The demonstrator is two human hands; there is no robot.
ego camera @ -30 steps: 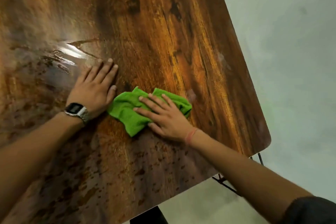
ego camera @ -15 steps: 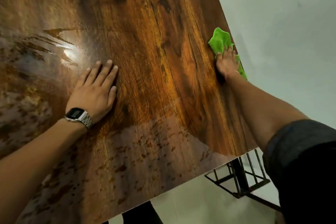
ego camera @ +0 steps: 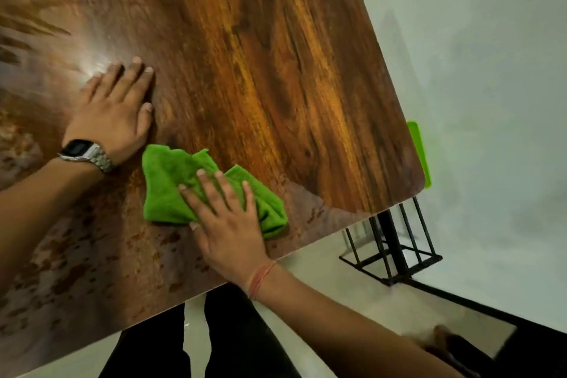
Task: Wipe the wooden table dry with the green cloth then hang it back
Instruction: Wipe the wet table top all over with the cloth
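Green cloth under flat right hand, near the table front edge. Press down, rub slowly over wet spots. Farther back, flat left hand, fingers straight, steadying the table.

Crumpled green cloth near front edge of wooden table (glossy, streaked)
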